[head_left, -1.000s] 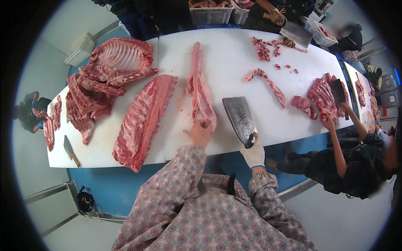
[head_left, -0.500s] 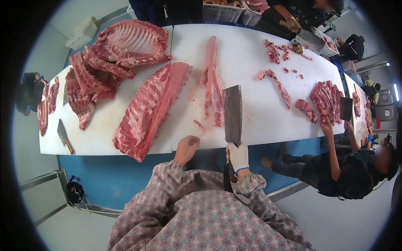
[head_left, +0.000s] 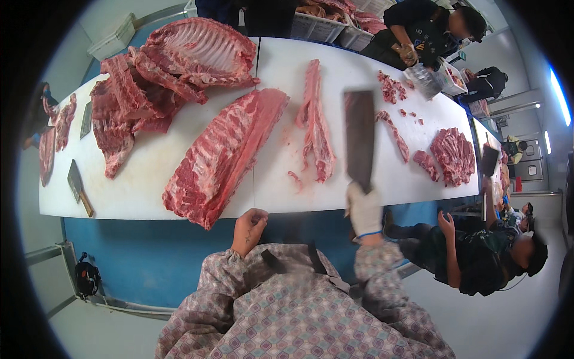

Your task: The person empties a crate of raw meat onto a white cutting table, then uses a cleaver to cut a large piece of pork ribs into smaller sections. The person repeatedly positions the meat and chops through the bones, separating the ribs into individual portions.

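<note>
My right hand [head_left: 363, 210], in a white knit glove, grips a broad dark cleaver [head_left: 360, 134] by the handle. The blade is raised over the white table, slightly blurred, and points away from me. My bare left hand [head_left: 248, 232] is curled closed at the near table edge, with nothing visible in it. Just beyond it lies a large rib slab [head_left: 224, 158] of raw meat. A long narrow strip of meat [head_left: 314, 122] lies left of the cleaver blade, apart from it. A small meat scrap [head_left: 295, 179] sits near that strip.
A rib rack [head_left: 200, 54] and meat pieces are piled at left, near a loose wooden-handled cleaver [head_left: 78, 185]. Cut meat [head_left: 452, 157] lies at right, beside a co-worker [head_left: 484, 254] holding a cleaver [head_left: 489, 160]. Another co-worker [head_left: 412, 36] works across the white table [head_left: 275, 66].
My right hand has swung right and lifted the cleaver away from the meat strip. My left hand has shifted slightly left. The co-worker at right has drawn a hand back from the meat.
</note>
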`<control>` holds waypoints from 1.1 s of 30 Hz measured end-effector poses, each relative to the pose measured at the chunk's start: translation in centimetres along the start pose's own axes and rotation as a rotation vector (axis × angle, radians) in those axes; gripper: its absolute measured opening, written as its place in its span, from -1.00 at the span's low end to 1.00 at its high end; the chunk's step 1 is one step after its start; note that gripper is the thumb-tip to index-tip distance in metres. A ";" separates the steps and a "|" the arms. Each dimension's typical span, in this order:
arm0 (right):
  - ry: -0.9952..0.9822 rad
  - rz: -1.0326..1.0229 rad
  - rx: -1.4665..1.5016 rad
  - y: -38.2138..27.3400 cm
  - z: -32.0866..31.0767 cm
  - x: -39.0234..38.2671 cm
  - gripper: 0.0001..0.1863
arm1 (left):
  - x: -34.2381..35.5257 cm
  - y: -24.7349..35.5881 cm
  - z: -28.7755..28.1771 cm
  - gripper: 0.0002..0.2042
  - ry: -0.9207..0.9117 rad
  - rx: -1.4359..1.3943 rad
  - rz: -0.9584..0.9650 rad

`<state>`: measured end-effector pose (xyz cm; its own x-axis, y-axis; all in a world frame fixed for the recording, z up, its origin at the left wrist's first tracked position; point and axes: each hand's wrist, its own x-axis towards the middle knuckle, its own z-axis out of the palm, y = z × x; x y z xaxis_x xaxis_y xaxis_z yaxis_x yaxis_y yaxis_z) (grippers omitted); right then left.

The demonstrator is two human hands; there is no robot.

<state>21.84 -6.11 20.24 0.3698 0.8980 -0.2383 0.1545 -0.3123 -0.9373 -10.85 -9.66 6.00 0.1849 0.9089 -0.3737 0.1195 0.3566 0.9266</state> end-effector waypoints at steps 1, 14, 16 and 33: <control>0.049 -0.188 0.006 -4.1 -0.6 0.3 -0.82 | -0.1 0.0 -0.4 -0.79 0.006 -0.007 0.006; 0.050 0.611 -0.124 5.9 4.1 -0.2 -0.84 | 0.6 1.7 -0.7 -0.73 0.265 0.057 0.172; -0.007 0.542 -0.091 13.6 1.5 -0.7 -0.74 | 1.9 2.7 0.1 -0.73 0.254 0.115 0.153; -0.243 0.623 0.131 11.1 -7.2 1.9 -0.67 | 17.5 5.7 15.9 -0.47 0.100 0.543 0.314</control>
<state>30.85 -10.13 11.26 0.1354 0.6120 -0.7792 -0.1388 -0.7670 -0.6265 8.56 4.81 4.05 0.2031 0.9775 -0.0574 0.5572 -0.0672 0.8276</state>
